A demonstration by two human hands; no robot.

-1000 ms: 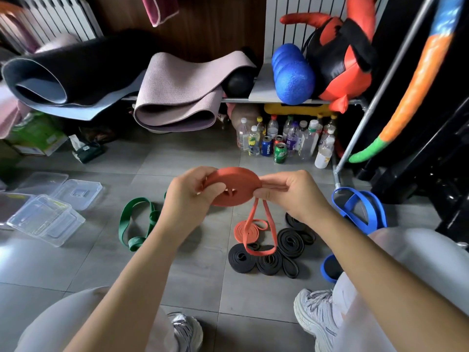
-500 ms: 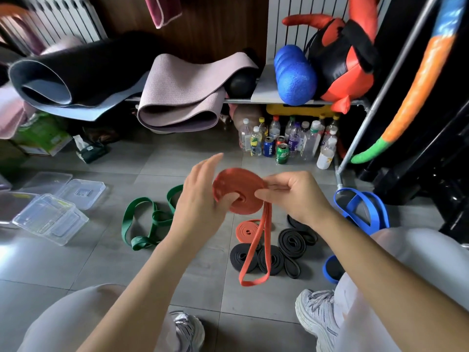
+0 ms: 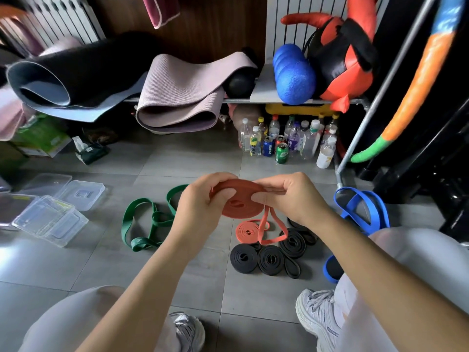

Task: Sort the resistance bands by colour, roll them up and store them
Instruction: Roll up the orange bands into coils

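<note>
Both hands hold a coiled orange band [image 3: 241, 207] above the floor. My left hand [image 3: 203, 204] grips its left edge and my right hand [image 3: 289, 199] pinches its right edge. A short loose loop of that band [image 3: 272, 232] hangs below. A second rolled orange band [image 3: 247, 231] lies on the tiles beneath. Three rolled black bands [image 3: 270, 257] sit in front of it. A loose green band [image 3: 149, 224] sprawls to the left. Loose blue bands [image 3: 363, 209] lie at the right by my knee.
Clear plastic containers [image 3: 50, 219] and lids [image 3: 81, 194] stand on the floor at left. Bottles and cans [image 3: 281, 143] crowd under a shelf holding rolled mats [image 3: 177, 97] and a blue foam roller [image 3: 291, 74]. My knees and shoes frame the bottom.
My left hand, fingers spread half a second ago, has closed back on the coil. The hanging orange tail has grown much shorter as it wound onto the roll.
</note>
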